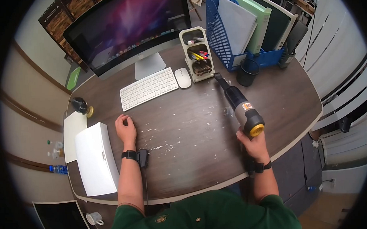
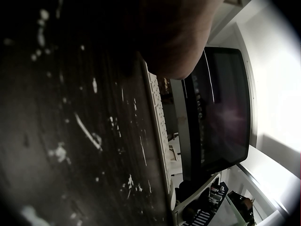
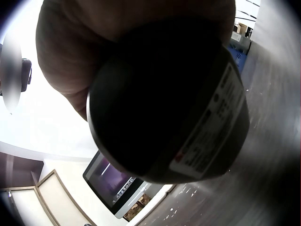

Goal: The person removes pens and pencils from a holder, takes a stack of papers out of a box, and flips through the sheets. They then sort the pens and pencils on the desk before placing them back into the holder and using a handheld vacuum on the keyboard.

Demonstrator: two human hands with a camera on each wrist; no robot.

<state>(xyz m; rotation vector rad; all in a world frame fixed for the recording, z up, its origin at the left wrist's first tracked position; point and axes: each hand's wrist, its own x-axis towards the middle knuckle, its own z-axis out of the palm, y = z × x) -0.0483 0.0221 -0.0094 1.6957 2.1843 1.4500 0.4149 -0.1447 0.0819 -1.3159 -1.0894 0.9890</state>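
My right hand [image 1: 256, 146] grips the handle of a handheld vacuum cleaner [image 1: 240, 103], grey and black with a yellow end cap. Its narrow black nozzle [image 1: 222, 80] points away from me over the desk, close to the pen organizer. In the right wrist view the dark underside of the vacuum cleaner [image 3: 169, 113] fills the middle, with a printed label on it and fingers above. My left hand [image 1: 126, 130] is over the desk in front of the keyboard, fingers loosely curled and holding nothing. White scraps [image 1: 160, 147] are scattered across the desk between the hands.
A white keyboard [image 1: 149, 89] and mouse [image 1: 182, 78] lie before the monitor [image 1: 126, 27]. Beside them stand a pen organizer [image 1: 197, 54], a black mesh cup [image 1: 248, 72] and a blue file rack [image 1: 218, 31]. A white curved box [image 1: 95, 160] and a small dark ornament [image 1: 79, 105] sit at left.
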